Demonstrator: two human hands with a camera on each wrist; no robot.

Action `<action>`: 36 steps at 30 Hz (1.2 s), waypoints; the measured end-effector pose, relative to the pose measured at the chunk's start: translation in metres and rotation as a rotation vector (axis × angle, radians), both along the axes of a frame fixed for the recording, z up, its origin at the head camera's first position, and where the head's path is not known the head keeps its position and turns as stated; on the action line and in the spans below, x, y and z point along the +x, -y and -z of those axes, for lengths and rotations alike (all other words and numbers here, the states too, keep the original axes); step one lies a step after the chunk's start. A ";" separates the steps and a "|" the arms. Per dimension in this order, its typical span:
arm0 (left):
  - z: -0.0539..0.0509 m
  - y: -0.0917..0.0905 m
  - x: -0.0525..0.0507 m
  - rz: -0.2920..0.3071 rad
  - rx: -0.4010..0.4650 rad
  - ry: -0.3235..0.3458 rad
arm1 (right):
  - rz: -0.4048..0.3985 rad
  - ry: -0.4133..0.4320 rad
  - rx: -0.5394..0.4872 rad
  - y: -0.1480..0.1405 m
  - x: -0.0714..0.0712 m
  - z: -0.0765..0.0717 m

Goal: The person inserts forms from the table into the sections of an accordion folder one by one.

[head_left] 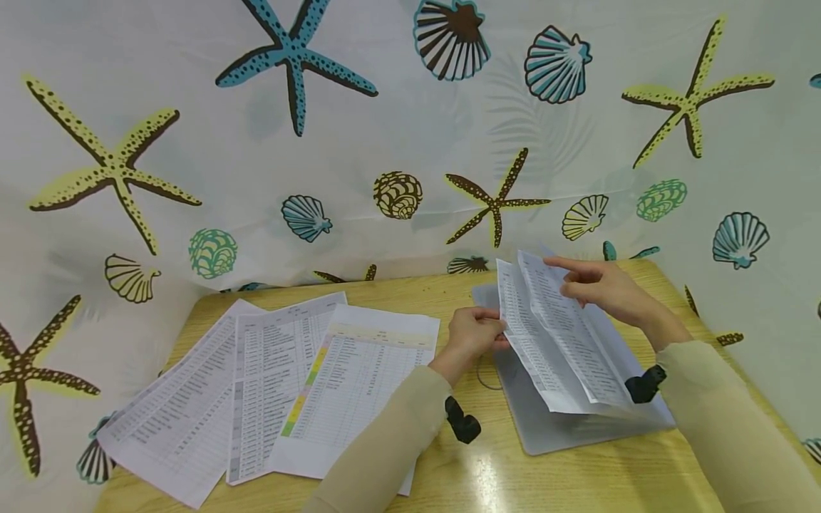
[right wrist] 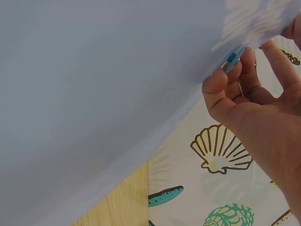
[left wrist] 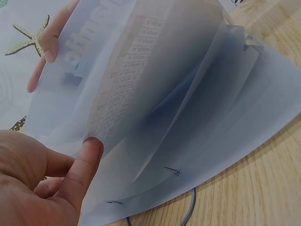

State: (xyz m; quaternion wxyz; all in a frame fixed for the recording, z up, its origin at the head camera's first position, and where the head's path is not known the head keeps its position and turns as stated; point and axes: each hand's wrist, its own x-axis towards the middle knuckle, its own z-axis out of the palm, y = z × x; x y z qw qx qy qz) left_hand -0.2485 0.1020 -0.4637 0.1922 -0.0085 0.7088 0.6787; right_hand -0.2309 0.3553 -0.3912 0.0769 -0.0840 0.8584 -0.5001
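A translucent grey plastic folder (head_left: 539, 436) stands partly open on the right of the table, with printed sheets (head_left: 567, 331) raised between its covers. My left hand (head_left: 471, 331) pinches the left edge of a printed sheet (left wrist: 127, 70) between thumb and finger. At the folder's upper edge, my right hand (head_left: 603, 288) holds the raised cover (left wrist: 51, 113), its index finger extended. A small blue piece (right wrist: 233, 59) shows at the fingertips there; its kind is unclear. Metal prongs (left wrist: 171, 170) and a grey cord loop (left wrist: 189, 212) show at the folder's lower edge.
Several printed sheets overlap on the left of the wooden table (head_left: 487, 477); the nearest sheet (head_left: 372, 385) has coloured cells down one side. A patterned cloth (head_left: 398, 121) with starfish and shells hangs behind the table. Dark cameras (head_left: 463, 420) sit on both wrists.
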 end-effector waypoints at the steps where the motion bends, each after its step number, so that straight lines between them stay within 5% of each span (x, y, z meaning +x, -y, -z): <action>1: 0.000 0.000 0.000 0.000 0.001 0.001 | -0.001 -0.003 0.003 0.000 0.000 0.000; 36: -0.002 -0.017 0.001 0.009 -0.009 -0.018 | -0.013 -0.033 0.026 0.002 -0.002 0.002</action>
